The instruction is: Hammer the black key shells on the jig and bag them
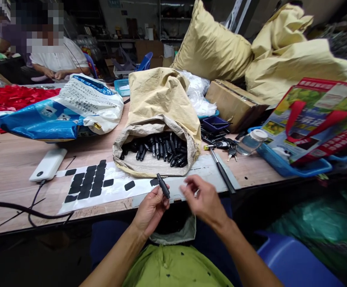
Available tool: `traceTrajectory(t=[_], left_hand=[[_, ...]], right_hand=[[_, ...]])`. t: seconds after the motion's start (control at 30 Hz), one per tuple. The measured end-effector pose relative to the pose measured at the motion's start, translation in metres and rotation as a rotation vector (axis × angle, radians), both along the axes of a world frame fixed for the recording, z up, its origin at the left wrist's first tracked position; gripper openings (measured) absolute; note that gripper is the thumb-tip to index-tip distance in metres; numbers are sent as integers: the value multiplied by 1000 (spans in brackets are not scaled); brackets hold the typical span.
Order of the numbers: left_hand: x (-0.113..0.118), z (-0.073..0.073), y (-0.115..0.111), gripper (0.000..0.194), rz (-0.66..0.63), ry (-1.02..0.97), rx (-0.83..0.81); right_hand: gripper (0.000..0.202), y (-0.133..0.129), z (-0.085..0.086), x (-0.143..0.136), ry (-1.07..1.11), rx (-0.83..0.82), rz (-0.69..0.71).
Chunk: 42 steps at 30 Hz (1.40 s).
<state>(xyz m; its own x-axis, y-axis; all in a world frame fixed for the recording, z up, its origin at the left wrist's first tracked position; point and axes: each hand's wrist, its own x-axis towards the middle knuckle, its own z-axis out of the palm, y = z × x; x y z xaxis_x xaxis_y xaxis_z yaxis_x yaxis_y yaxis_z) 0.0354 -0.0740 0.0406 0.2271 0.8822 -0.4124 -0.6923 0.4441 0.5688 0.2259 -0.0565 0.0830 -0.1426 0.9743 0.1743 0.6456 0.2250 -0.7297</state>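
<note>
A slim black cylindrical part (163, 186) is held upright at a tilt between the thumb and fingers of my left hand (151, 209), just in front of the table edge. To its right, my right hand (203, 199) is raised with curled, slightly blurred fingers; whether anything lies between its fingertips is too blurred to tell. Beyond my hands, a beige woven sack (161, 93) lies with its mouth toward me, holding many similar black parts (161, 147). A white sheet (118, 187) with black rounded-square stickers (86, 183) lies to the left of my left hand.
A hammer (222, 171) lies right of the sack, near keys (232, 153), a jar (252, 142) and a blue tray (293, 167) under a colourful bag (316, 119). At left are a white power bank (48, 164), black cable (20, 207) and blue-white sack (68, 111). Another person sits back left.
</note>
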Motion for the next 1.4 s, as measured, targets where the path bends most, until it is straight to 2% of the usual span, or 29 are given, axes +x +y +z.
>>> traceTrajectory(t=[0.1, 0.2, 0.33, 0.47, 0.8, 1.0, 1.13, 1.4], left_hand=[[7, 1, -2, 38, 23, 16, 4], [9, 3, -6, 36, 17, -4, 36], [6, -1, -9, 38, 15, -31, 35], [1, -6, -6, 42, 26, 20, 23], [5, -14, -9, 38, 26, 75, 42], [5, -14, -7, 38, 9, 14, 8], [3, -16, -7, 36, 13, -26, -49], [5, -8, -11, 39, 1, -13, -68]], right_hand=[[26, -24, -2, -30, -84, 32, 118], [25, -25, -12, -41, -163, 100, 133], [17, -19, -22, -36, -164, 139, 218], [10, -18, -24, -32, -173, 110, 276], [13, -24, -34, -37, -222, 201, 252], [16, -21, -27, -30, -257, 129, 278], [26, -21, -22, -26, -284, 109, 269], [27, -22, -35, -28, -305, 207, 324]])
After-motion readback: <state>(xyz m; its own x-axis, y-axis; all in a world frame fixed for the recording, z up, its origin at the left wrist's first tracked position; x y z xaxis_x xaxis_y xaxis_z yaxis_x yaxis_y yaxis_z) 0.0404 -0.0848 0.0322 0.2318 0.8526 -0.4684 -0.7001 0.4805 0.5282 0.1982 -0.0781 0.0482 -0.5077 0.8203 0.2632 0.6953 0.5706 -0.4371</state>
